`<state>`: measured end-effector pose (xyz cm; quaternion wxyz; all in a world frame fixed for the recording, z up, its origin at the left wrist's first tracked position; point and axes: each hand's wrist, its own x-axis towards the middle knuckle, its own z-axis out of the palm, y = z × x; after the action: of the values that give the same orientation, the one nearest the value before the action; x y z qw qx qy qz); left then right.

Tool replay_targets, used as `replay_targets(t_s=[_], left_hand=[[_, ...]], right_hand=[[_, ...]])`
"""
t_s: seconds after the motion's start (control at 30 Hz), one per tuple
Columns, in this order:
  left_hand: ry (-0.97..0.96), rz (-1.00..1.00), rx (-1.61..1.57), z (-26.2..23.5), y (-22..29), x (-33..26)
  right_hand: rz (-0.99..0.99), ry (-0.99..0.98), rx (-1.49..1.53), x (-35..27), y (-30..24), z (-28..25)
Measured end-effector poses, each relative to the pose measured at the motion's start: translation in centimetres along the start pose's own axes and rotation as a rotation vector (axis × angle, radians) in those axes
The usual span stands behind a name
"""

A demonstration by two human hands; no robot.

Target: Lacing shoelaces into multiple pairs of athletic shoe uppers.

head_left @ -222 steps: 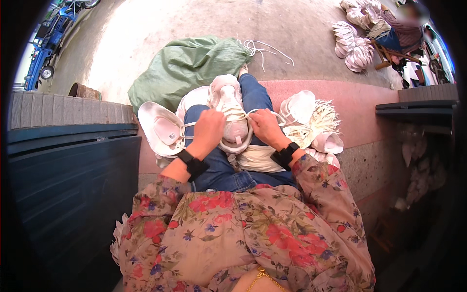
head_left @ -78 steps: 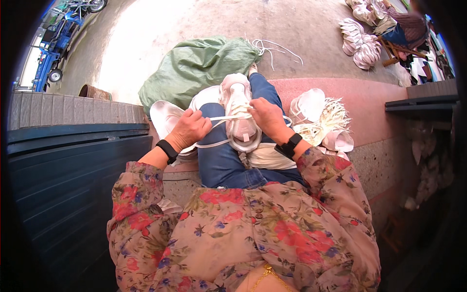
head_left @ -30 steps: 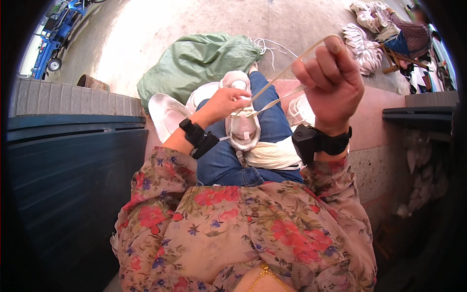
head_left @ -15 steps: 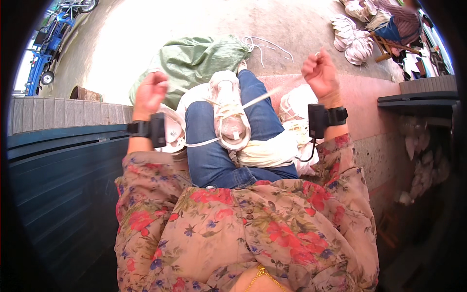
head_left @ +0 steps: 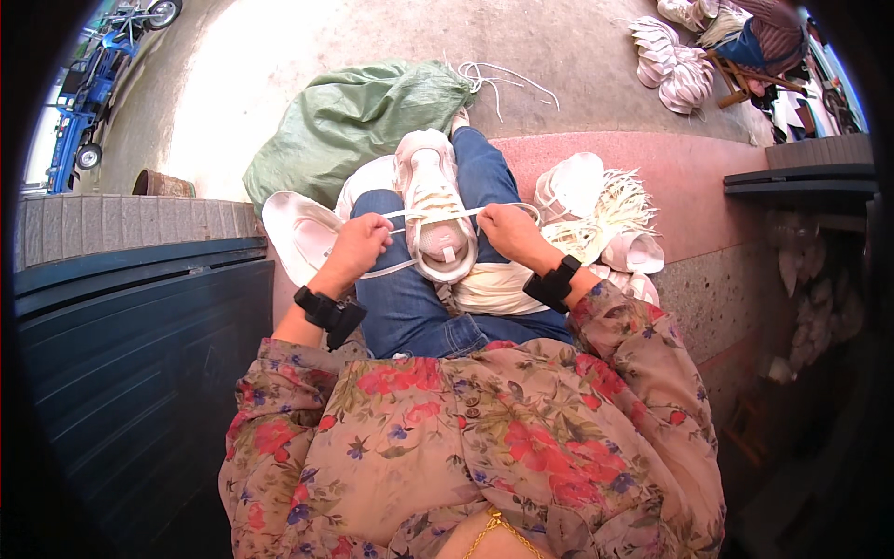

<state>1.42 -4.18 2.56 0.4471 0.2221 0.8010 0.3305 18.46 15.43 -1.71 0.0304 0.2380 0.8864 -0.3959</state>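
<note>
A white and pale pink sneaker (head_left: 426, 168) lies between my thighs, its toe pointing away and its opening toward me. White shoelace (head_left: 400, 217) runs through its eyelets, with ends drawn out to both sides. On the left of the sneaker, my left hand (head_left: 361, 246) is closed on one lace end. My right hand (head_left: 510, 233) pinches the other end on the right, and a loop of it curves beyond the knuckles. A hank of cream laces (head_left: 503, 291) rests across my lap, partly under my right forearm.
Another white shoe (head_left: 303, 235) lies left of my leg. To my right are more shoes (head_left: 570, 184) and loose cream laces (head_left: 619, 210). A green sack (head_left: 358, 121) spreads ahead. Dark panels (head_left: 149, 345) flank me. A person (head_left: 768, 47) sits far right near piled shoe parts (head_left: 672, 70).
Both hands have come down and inward from raised, wide-apart positions to either side of the sneaker. The laces near the eyelets now sit lower and flatter; more shoes and laces show at right.
</note>
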Motion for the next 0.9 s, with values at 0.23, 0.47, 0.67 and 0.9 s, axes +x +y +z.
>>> replay_targets(t_s=[0.23, 0.47, 0.67, 0.9], left_hand=[[0.050, 0.013, -0.025, 2.0, -0.9, -0.3], [0.108, 0.042, 0.026, 2.4, -1.4, -0.6], [0.218, 0.080, 0.103, 3.2, -2.1, 0.1], [0.324, 0.209, 0.239, 3.8, -1.3, -0.4]], right_hand=[[0.057, 0.036, 0.318, 0.1, -0.3, 0.2], [0.038, -0.028, 0.034, -0.2, -1.4, -1.1], [0.125, 0.094, 0.126, 0.1, -1.7, -0.2], [0.034, -0.034, -0.049, 0.3, -1.6, -0.4]])
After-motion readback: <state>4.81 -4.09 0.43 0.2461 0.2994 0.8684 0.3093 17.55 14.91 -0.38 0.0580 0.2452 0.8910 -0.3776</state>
